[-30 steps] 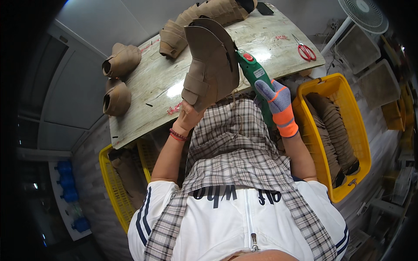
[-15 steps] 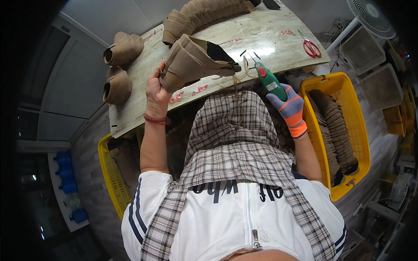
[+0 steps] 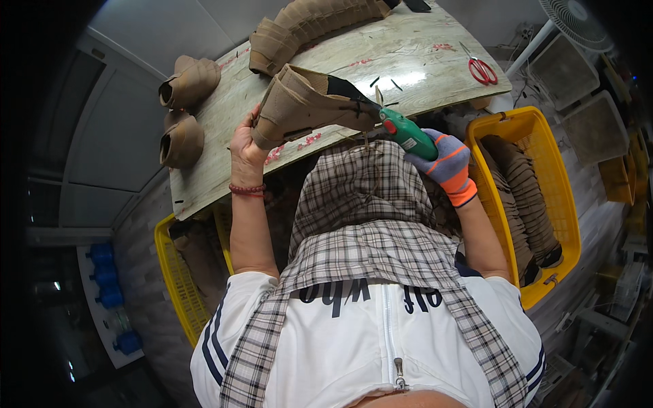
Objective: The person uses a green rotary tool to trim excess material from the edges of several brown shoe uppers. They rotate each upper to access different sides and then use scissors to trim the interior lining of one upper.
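Observation:
My left hand (image 3: 246, 141), bare and with a red bead bracelet at the wrist, grips a brown shoe upper (image 3: 289, 112) by one end. The upper is held up over the table's near edge, its dark-lined end pointing right. In my right hand (image 3: 445, 162), in a grey and orange glove, is a green hand-held electric tool (image 3: 409, 138) with a red button. The tool's front meets the right end of the upper; whether its thin tip touches is hard to make out.
On the pale wood-patterned table (image 3: 422, 61) lie red-handled scissors (image 3: 482, 70), a long nested row of brown uppers (image 3: 320, 27) and dark scraps. Two more uppers (image 3: 190, 85) (image 3: 181, 141) sit at the left edge. Yellow baskets (image 3: 564, 224) (image 3: 170, 272) flank me, holding uppers.
My right hand has brought the green tool left and slightly down, up to the upper's right end. The upper has tilted a little in my left hand.

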`<action>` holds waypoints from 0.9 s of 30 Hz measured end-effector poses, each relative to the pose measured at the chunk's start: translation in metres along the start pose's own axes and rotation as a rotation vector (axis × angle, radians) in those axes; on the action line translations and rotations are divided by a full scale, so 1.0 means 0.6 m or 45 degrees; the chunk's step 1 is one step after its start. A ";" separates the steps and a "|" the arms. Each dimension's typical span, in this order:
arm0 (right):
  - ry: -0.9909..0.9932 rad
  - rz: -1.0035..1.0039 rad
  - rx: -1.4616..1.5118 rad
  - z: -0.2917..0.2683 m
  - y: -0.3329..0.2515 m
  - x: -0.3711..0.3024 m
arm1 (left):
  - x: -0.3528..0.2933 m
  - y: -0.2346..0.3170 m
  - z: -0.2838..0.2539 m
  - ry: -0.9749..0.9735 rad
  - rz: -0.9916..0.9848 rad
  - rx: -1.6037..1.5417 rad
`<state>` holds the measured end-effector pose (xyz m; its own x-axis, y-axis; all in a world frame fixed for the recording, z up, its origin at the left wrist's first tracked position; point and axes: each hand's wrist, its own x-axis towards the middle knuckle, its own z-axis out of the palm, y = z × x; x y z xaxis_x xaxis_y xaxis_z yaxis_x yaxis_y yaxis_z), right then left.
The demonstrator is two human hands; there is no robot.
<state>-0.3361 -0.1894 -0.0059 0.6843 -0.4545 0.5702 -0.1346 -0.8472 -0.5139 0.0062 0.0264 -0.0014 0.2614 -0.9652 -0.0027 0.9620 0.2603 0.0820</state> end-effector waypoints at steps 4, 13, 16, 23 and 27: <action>0.021 -0.025 0.093 -0.001 -0.015 0.012 | 0.011 0.013 -0.019 0.140 0.091 0.071; 0.126 -0.172 0.132 -0.006 -0.030 0.024 | 0.019 -0.012 -0.009 0.091 0.065 0.085; 0.048 -0.175 0.130 -0.014 -0.046 0.032 | 0.020 -0.014 -0.006 0.103 0.074 0.128; -0.095 -0.133 0.178 -0.013 -0.049 0.026 | 0.025 -0.019 0.015 0.007 0.036 0.120; -0.147 -0.102 0.258 -0.010 -0.057 0.027 | 0.022 -0.015 0.025 0.096 0.050 0.231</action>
<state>-0.3247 -0.1696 0.0250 0.7662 -0.3437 0.5430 0.0617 -0.8017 -0.5946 -0.0005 0.0111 0.0127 0.3103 -0.9481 -0.0698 0.9229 0.2828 0.2614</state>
